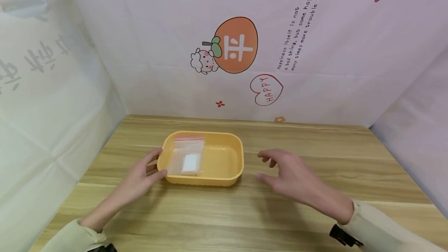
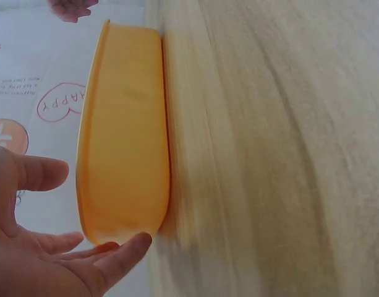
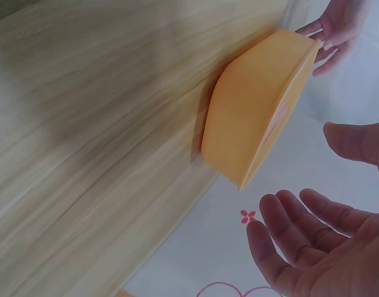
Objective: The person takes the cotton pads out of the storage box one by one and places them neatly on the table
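Note:
A yellow plastic basket (image 1: pixel 224 182) with rounded corners sits on the wooden table. Inside its left half lies a clear zip bag (image 1: pixel 177 154) with a red-striped top, and a white rectangle (image 1: pixel 190 163) shows in the bag. At the basket's left end is my left hand (image 1: pixel 141 174), its fingertips touching the end wall and its thumb beside the rim. The left wrist view shows the basket's long side (image 2: pixel 124 124) and these spread fingers (image 2: pixel 124 260). My right hand (image 1: pixel 287 172) hovers to the right of the basket, apart from it, with loosely bent fingers and nothing held.
The wood-grain table (image 1: pixel 315 143) extends around the basket on all sides. Behind it hangs a white printed cloth (image 1: pixel 157 69) with orange fruit drawings and lettering. More white cloth (image 1: pixel 45 108) bounds the left side, and another sheet (image 1: pixel 420 127) the right.

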A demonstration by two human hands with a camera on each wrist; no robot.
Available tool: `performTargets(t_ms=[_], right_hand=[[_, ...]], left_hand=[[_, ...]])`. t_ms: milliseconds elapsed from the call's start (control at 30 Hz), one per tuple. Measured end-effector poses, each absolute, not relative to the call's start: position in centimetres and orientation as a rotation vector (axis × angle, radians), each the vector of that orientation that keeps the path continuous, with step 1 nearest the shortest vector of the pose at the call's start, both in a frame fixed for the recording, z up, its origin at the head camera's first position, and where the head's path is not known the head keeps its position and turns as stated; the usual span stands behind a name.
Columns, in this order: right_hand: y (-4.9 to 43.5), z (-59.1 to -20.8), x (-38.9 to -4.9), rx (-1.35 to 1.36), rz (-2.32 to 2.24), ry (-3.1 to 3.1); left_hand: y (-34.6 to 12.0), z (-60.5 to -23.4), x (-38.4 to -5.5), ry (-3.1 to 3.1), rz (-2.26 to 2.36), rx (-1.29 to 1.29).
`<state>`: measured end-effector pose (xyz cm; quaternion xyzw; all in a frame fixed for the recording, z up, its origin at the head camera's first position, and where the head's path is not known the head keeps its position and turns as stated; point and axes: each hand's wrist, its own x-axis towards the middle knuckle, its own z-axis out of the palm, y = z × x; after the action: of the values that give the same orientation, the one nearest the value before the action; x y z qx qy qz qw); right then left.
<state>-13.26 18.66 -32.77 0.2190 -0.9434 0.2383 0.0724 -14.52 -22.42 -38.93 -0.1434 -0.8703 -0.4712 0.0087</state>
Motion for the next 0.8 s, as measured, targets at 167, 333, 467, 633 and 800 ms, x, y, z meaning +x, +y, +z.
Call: performTargets(t_ms=[167, 333, 467, 633, 800], right_hand=[[17.9, -33.0, -13.8, 0.699, 0.742, -2.839], [17.1, -32.8, -14.3, 0.763, 0.743, -2.836], [16.1, -32.5, -14.7, 0.792, 0.762, -2.859], [14.5, -32.0, -15.6, 0.851, 0.787, -2.885], [12.9, -32.0, -17.0, 0.893, 0.815, -2.926]], left_hand=[[-22.7, -39.2, -14.7, -2.712, -1.563, -0.397], [-22.7, -39.1, -14.6, -2.711, -1.581, -0.392], [-22.6, -39.1, -14.6, -2.71, -1.58, -0.39], [-22.4, -39.2, -14.5, -2.703, -1.57, -0.403], [-22.3, -39.3, -14.5, -2.716, -1.567, -0.391]])
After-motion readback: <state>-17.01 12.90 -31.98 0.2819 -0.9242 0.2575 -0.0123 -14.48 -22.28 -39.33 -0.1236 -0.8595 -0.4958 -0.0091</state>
